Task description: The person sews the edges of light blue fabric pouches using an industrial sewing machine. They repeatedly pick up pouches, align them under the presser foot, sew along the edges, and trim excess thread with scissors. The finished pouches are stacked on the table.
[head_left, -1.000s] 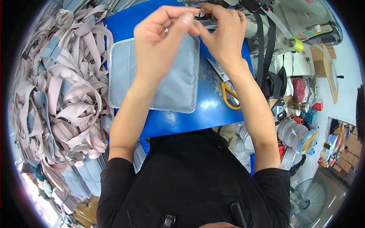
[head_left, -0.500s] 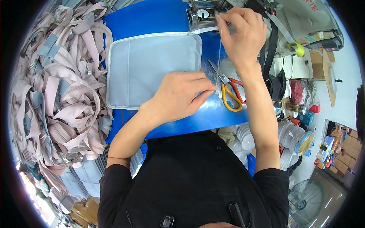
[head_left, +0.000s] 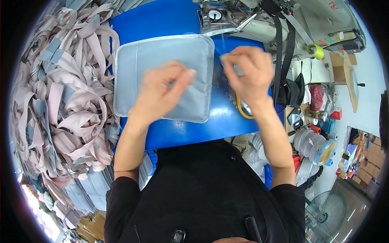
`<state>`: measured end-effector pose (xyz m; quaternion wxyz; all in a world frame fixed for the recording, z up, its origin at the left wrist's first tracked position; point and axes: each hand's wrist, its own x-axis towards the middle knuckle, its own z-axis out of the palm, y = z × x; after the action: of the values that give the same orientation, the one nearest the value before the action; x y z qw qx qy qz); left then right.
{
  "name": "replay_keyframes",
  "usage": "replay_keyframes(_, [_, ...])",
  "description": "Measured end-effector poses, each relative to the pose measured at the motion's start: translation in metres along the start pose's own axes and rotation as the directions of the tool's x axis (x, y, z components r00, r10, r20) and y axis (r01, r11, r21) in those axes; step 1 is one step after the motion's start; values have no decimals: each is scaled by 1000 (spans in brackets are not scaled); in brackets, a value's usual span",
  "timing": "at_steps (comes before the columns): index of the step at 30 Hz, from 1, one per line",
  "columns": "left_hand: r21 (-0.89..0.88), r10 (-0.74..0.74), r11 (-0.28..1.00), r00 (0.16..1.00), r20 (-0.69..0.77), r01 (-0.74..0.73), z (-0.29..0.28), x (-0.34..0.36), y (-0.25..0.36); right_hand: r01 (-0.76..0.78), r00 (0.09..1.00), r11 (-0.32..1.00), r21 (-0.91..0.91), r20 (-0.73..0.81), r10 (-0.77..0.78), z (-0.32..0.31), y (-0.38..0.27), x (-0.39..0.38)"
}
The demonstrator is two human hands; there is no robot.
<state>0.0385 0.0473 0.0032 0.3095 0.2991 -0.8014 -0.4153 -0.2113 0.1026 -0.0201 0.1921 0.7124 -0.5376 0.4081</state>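
A grey fabric panel with pale edging and rounded corners lies flat on the blue table. Blurred by motion, my left hand is over its middle with fingers curled and closed; anything in them is hidden. My right hand, also blurred, hovers right of the panel, thumb and fingers drawn together. A faint thread runs down near its fingertips, but whether they grip it does not show. Beneath that hand are scissors, mostly covered, with a yellow handle showing. At the panel's top right corner, a pale strip leads toward the sewing machine.
A big heap of pinkish zipper tape crowds the table's left side, with stacked grey panels below. Black straps hang at the machine on the right. White spools and a fan stand farther right.
My left hand has moved left, away from the scissors and onto the panel. My right hand has come down from beside the machine and now covers most of the scissors.
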Motion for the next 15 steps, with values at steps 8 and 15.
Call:
replay_keyframes(8, [594, 627, 778, 316, -712, -205, -123, -35, 24, -165, 986, 896, 413, 34, 165, 91, -51, 33])
replay_keyframes(15, [467, 494, 851, 671, -553, -241, -65, 40, 40, 116, 883, 957, 266, 413, -222, 30, -69, -43])
